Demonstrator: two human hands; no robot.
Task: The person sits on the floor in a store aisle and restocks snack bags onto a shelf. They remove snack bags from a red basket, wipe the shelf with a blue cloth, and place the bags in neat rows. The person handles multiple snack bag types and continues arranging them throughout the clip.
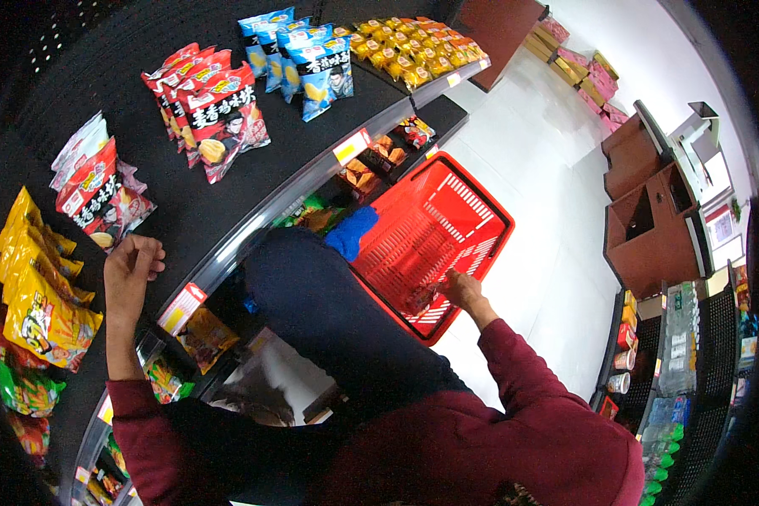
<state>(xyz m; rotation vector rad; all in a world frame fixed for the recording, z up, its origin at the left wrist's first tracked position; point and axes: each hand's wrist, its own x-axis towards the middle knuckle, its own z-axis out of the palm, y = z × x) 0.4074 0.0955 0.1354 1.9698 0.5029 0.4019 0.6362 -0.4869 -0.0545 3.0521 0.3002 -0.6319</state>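
My left hand [135, 258] rests over the black shelf, fingers curled, at the lower edge of a red snack bag [101, 193]. No item shows inside the curl. Paler bags stand behind that red one. My right hand [467, 292] reaches into a red plastic shopping basket [505, 221], its fingers on a dark reddish packet [420, 300] low in the basket. Shadow and the basket's wall blur the packet's details. My dark trouser knee [291, 272] is bent between the shelf and the basket, with a blue shoe [352, 234] against the basket's side.
More red bags [224, 123], blue bags [321, 73] and yellow bags [47, 310] line the shelf. Small gold-wrapped snacks [411, 47] fill its far end. Price tags [352, 147] edge it. A brown counter [654, 221] stands across the white floor [544, 145], near bottle shelves [677, 341].
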